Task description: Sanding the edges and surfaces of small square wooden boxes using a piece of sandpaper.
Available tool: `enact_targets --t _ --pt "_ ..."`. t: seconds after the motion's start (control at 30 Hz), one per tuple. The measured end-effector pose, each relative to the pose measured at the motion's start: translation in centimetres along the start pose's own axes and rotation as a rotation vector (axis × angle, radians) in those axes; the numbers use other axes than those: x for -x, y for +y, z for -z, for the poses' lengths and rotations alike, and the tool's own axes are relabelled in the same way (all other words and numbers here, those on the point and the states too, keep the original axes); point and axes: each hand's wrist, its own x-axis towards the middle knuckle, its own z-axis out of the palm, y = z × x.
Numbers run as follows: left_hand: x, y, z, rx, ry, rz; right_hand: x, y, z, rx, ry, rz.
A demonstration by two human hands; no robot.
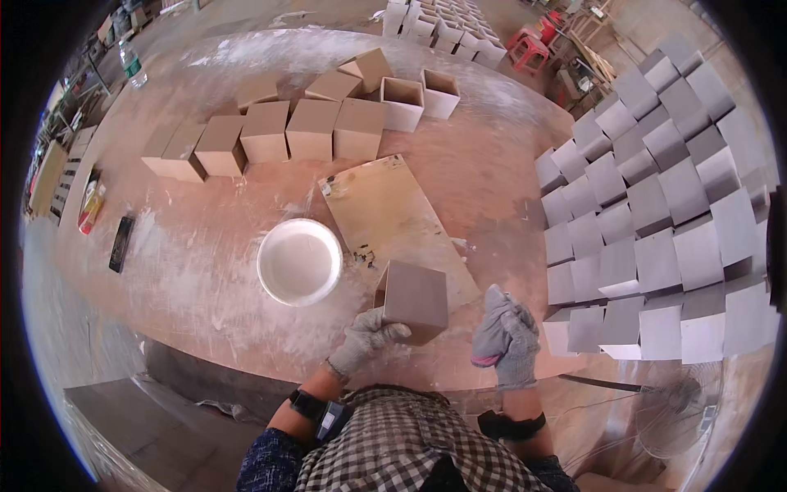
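My left hand [366, 339], in a grey knit glove, grips a brown, square-sided box-shaped pot [416, 297] by its lower left edge. The pot is tilted above the near edge of the table, its open end toward the left. My right hand [519, 351], also gloved, is closed around a grey folded cloth [494, 316] with a pink edge, a little to the right of the pot and apart from it. Left of the pot stands a round white bowl [263, 283] with whitish contents. Behind the pot lies a flat yellowish board [385, 209], stained at its edges.
Several brown square pots [266, 131] stand in a cluster on the table's far side. Stacks of greyish pots [648, 197] rise close on the right. A dark bar-shaped object [121, 244] and a plastic bottle [132, 64] are at left; a fan [674, 410] is lower right.
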Motion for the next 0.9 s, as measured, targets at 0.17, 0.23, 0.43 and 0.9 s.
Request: enact_targets --t 0.17,0.23,0.43,0.9 --pt "-1.6 5.3 -2.0 0.123 0.068 0.068 0.5 -3.7 -4.0 0.118 -0.101 0.012" --pt "-3.2 6.0 -1.7 0.026 0.105 0.167 0.0 -1.1 -2.8 0.335 -0.094 -0.041" --pt "-5.0 6.4 1.0 -0.022 0.107 0.239 0.5 -5.1 -10.4 1.162 -0.281 0.818" --pt "-1.3 -5.1 2.3 -0.106 0.011 -0.113 -3.9 1.6 -8.9 1.867 -0.770 0.757"
